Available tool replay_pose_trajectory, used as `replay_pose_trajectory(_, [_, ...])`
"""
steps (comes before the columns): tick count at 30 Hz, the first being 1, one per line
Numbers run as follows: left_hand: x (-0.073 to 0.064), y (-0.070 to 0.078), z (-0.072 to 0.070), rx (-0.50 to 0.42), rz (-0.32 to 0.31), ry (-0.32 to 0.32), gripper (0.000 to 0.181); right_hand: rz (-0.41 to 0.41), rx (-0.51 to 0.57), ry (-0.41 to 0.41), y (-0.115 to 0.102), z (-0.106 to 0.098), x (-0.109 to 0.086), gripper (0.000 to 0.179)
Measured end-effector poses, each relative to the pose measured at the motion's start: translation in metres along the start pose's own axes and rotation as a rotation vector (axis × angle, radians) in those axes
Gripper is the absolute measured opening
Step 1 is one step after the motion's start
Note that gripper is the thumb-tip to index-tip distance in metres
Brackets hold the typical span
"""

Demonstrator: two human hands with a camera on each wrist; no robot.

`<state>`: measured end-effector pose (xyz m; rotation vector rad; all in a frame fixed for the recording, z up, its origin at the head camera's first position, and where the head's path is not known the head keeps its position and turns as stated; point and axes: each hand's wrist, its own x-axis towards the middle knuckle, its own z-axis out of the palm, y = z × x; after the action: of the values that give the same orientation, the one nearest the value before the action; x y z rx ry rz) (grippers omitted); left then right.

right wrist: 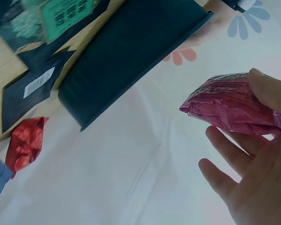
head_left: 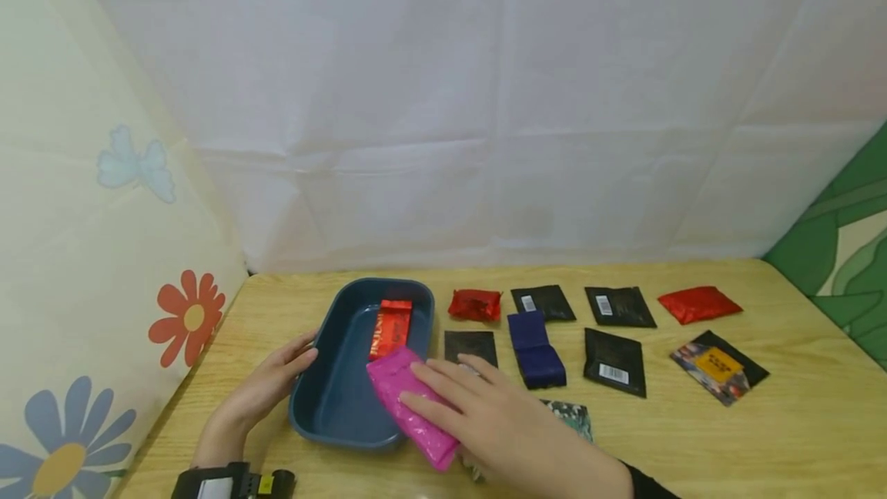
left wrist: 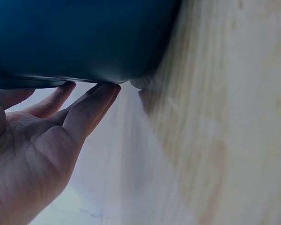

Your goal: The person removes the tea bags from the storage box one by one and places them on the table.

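Note:
A dark blue plastic tub (head_left: 336,406) stands on the left of the table, with a flat red packet (head_left: 391,326) lying in it. My left hand (head_left: 259,387) rests against the tub's left side; in the left wrist view its fingers (left wrist: 91,110) lie fairly straight along the outer wall. Over the tub's near right corner, a shiny pink packet (head_left: 398,383) is pinched between the thumb and fingers of my right hand (head_left: 506,422). The right wrist view shows this packet raised, beside the tub wall, two fingers spread below it.
Right of the tub lie a red packet (head_left: 475,305), a folded dark blue strip (head_left: 533,349), several black packets (head_left: 617,360), another red packet (head_left: 698,304) and a patterned packet (head_left: 721,364). A green-patterned packet (head_left: 571,416) is partly hidden under my right arm. A white sheet (head_left: 485,98) hangs behind.

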<state>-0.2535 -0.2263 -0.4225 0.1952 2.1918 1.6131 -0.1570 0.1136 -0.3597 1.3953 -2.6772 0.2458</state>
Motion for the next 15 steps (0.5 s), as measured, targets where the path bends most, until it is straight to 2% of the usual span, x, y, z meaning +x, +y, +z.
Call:
replay_pose_trajectory(5, [0.001, 0.001, 0.000, -0.008, -0.003, -0.010, 0.066, -0.004, -0.055, -0.007, 0.001, 0.000, -0.016, 0.085])
replay_pose_trajectory(10, [0.001, 0.001, 0.000, -0.002, 0.004, -0.005, 0.065, 0.005, -0.095, -0.033, 0.002, 0.005, -0.034, 0.083])
replay_pose_trajectory(15, [0.000, 0.001, 0.000, -0.001, 0.014, -0.010, 0.065, 0.049, -0.109, -0.084, 0.003, 0.008, -0.048, 0.079])
